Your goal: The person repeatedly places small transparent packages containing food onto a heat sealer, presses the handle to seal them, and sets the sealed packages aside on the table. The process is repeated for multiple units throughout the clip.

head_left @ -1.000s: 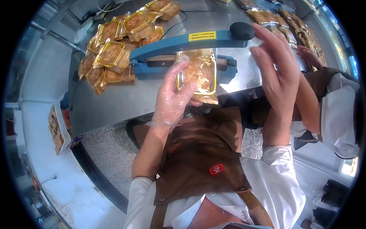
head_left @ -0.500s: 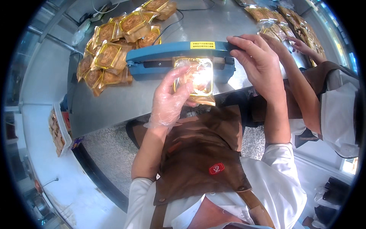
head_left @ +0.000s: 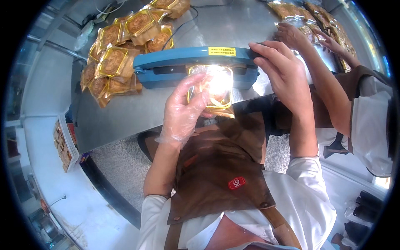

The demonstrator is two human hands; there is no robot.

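At your blue sealer [head_left: 166,58], the upper edge of your package [head_left: 220,88] is hidden beneath the arm, glare washes out its middle, and your left hand [head_left: 182,109] covers one side. Your right hand [head_left: 280,62] hides the arm's tip. Left of the sealer, packs overlap in the pile [head_left: 114,62]; to its right, the co-worker [head_left: 368,121] is cut off.

On the table [head_left: 108,123], a sealer [head_left: 171,60] stands with a pile of packets [head_left: 114,60] to its left and behind. One packet [head_left: 220,93], in the left hand [head_left: 183,106], sits at the sealer's front. The right hand [head_left: 283,64] is at the sealer's right end. Behind that, a co-worker's hands [head_left: 293,35] are beside more packets [head_left: 287,12] at the table's far right.
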